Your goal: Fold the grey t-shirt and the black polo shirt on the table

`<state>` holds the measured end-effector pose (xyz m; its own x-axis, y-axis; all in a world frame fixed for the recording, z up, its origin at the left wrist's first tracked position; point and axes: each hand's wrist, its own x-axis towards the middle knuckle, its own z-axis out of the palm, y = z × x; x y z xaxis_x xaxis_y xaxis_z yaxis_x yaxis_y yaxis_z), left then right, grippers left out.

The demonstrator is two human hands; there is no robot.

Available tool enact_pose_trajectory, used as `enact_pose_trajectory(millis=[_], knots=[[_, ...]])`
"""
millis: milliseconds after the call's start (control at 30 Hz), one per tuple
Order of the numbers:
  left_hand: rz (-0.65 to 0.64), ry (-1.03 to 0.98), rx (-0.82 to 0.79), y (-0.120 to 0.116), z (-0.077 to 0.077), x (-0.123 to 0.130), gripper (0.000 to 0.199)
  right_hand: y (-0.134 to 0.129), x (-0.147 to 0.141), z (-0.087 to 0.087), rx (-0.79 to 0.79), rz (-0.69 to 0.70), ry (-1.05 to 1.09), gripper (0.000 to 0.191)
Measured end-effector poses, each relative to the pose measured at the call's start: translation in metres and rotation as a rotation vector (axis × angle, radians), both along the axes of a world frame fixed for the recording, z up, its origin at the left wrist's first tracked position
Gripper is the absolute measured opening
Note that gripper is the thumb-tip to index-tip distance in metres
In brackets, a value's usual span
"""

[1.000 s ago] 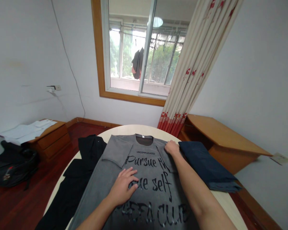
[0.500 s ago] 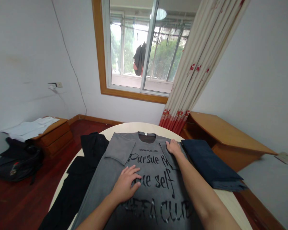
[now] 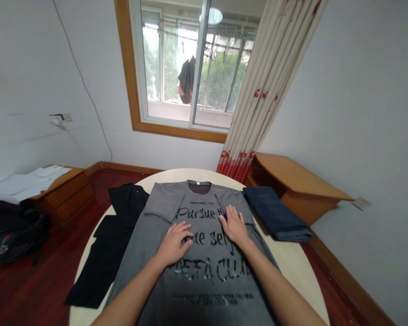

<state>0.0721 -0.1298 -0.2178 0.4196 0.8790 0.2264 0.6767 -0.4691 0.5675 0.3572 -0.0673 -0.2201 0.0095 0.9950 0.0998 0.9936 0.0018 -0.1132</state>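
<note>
A grey T-shirt [image 3: 204, 285] with black lettering lies spread on a round pale table [image 3: 302, 280], its collar at the far side and both sleeves folded inward over the front. My left hand [image 3: 175, 243] rests flat on the shirt's left half, just below the left sleeve, fingers apart. My right hand [image 3: 235, 225] lies on the right half by the inner edge of the right sleeve, fingers stretched out. Neither hand holds anything.
Black clothing [image 3: 114, 244] lies left of the shirt, and a folded navy garment [image 3: 275, 213] lies to its right. Beyond the table stand a wooden desk [image 3: 299, 176], a curtain [image 3: 255, 90], a low cabinet with papers [image 3: 66, 194] and a black bag [image 3: 17, 231].
My right hand has come down and inward from the right shoulder. The right sleeve now shows folded over the front. The view has shifted to the right.
</note>
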Motion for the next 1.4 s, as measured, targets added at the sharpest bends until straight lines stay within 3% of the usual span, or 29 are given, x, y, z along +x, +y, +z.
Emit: enact_pose_trajectory(millis=[67, 167, 300, 433, 567, 700, 800, 900, 1000, 1200, 1300, 1400], knots=[[0.006, 0.005, 0.006, 0.000, 0.000, 0.000, 0.026, -0.002, 0.021, 0.001, 0.000, -0.071, 0.006, 0.068], [0.007, 0.021, 0.019, -0.001, 0.000, 0.000, 0.026, -0.012, 0.043, 0.000, 0.037, -0.048, 0.009, 0.067], [0.000, 0.069, 0.037, -0.004, 0.002, 0.002, 0.028, -0.035, 0.053, -0.004, 0.043, 0.019, -0.010, 0.067], [-0.023, 0.163, 0.050, -0.014, 0.004, -0.002, 0.039, -0.053, 0.060, -0.002, -0.034, -0.007, -0.023, 0.067], [0.010, 0.238, 0.054, -0.038, 0.000, -0.013, 0.049, -0.069, 0.054, 0.003, -0.032, -0.053, -0.051, 0.065], [0.069, 0.232, 0.076, -0.066, -0.005, -0.022, 0.050, -0.091, 0.031, 0.003, -0.038, 0.063, 0.013, 0.064], [0.203, 0.278, 0.151, -0.077, 0.001, -0.031, 0.046, -0.103, 0.020, 0.000, -0.028, 0.086, 0.061, 0.061], [0.483, 0.366, 0.205, -0.079, 0.017, -0.051, 0.049, -0.107, 0.020, -0.001, 0.021, 0.066, 0.089, 0.057], [0.662, 0.368, 0.072, -0.076, 0.033, -0.078, 0.056, -0.107, 0.024, -0.003, 0.047, 0.070, 0.100, 0.056], [0.698, 0.172, -0.289, -0.074, 0.044, -0.120, 0.058, -0.104, 0.025, -0.007, 0.073, 0.073, 0.121, 0.054], [0.579, 0.053, -0.468, -0.086, 0.047, -0.132, 0.051, -0.103, 0.026, -0.008, 0.077, 0.078, 0.133, 0.054], [0.308, -0.088, -0.705, -0.108, 0.051, -0.138, 0.052, -0.102, 0.027, -0.010, 0.094, 0.084, 0.145, 0.054]])
